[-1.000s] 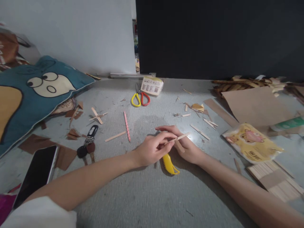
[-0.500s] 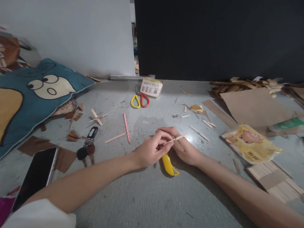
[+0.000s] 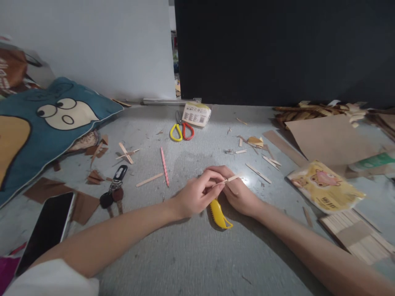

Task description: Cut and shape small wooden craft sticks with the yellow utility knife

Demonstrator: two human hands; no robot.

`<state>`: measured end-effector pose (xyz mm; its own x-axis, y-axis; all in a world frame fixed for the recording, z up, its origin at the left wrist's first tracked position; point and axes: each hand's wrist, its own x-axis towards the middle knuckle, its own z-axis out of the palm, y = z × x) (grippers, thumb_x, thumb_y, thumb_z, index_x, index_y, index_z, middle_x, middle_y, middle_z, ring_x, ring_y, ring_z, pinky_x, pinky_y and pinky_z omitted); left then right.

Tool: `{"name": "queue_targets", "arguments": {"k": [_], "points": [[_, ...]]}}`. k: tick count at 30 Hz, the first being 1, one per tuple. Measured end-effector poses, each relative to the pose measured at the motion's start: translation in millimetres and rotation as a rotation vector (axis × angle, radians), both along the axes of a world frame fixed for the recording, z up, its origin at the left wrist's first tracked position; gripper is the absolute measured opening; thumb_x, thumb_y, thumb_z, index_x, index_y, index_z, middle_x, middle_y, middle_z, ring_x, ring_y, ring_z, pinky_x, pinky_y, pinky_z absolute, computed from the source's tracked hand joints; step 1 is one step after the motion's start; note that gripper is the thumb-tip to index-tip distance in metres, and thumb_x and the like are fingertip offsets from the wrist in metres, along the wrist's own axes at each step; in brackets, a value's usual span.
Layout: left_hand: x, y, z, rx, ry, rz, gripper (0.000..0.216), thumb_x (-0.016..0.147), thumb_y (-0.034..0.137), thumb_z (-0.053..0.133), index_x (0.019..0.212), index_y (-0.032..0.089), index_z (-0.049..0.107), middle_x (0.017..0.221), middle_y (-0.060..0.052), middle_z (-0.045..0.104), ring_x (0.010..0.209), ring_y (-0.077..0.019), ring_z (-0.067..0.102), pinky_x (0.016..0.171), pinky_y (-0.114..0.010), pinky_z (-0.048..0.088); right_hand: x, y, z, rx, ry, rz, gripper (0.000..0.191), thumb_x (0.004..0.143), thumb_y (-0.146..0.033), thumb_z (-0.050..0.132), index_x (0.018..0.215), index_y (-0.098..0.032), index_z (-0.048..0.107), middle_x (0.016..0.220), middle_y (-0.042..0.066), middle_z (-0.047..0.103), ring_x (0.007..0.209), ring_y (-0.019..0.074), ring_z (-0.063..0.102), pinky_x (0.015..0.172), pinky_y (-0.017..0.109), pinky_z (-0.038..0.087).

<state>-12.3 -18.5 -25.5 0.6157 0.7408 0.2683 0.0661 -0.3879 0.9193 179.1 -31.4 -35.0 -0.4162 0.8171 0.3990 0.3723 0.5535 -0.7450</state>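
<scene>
A grey tabletop [image 3: 173, 255] is seen extending to the far side. The far left is closed off by a pale panel [image 3: 117, 45], the far right by a black panel [image 3: 277, 49]; a narrow gap [image 3: 176, 63] is left between. A metal strip [image 3: 160, 100] is noted at the pale panel's foot. Glare [image 3: 250, 178] is reflected right of centre.

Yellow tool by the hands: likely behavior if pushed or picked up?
The yellow tool is curved, so probably pivots or slides rather than rolling. Its surface looks like plastic: likely stiff. The ribbed edge should help grip; the far end is hidden by the left hand, so balance is uncertain.
</scene>
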Motion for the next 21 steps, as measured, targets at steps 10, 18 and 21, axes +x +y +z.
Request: {"name": "queue_targets", "arguments": {"k": [10,18,21], "points": [[1.7,-0.3,7.2,-0.021,0.041,0.02,0.029,0.106,0.045,0.048,0.11,0.018,0.058,0.073,0.001,0.064,0.064,-0.0127,0.059,0.06,-0.024,0.045,0.0,-0.4,-3.0,-0.149,0.109,-0.028,0.043,0.108,-0.042,0.047,0.149,-0.032,0.047,0.139,0.014,0.062,0.124,0.0307,0.065,0.104,0.055,0.056],[2.4,0.0,4.0,0.009,0.046,0.029,0.031,0.106,0.045,0.048,0.11,0.018,0.062,0.074,0.0,0.065,0.064,-0.0122,0.058,0.057,-0.023,0.044,-1.0,0.3,-4.7,-0.175,0.137,-0.016,0.043,0.108,-0.043,0.046,0.151,-0.035,0.046,0.148,0.011,0.059,0.13,0.0297,0.063,0.108,0.055,0.055],[2.5,0.3,3.1,0.018,0.054,0.038,0.03,0.106,0.044,0.049,0.11,0.017,0.062,0.072,0.0,0.065,0.062,-0.0121,0.058,0.056,-0.022,0.043,-1.0,0.9,-4.1,-0.155,0.12,-0.024,0.044,0.108,-0.041,0.046,0.152,-0.034,0.046,0.146,0.013,0.061,0.129,0.0307,0.064,0.108,0.056,0.055]]}}
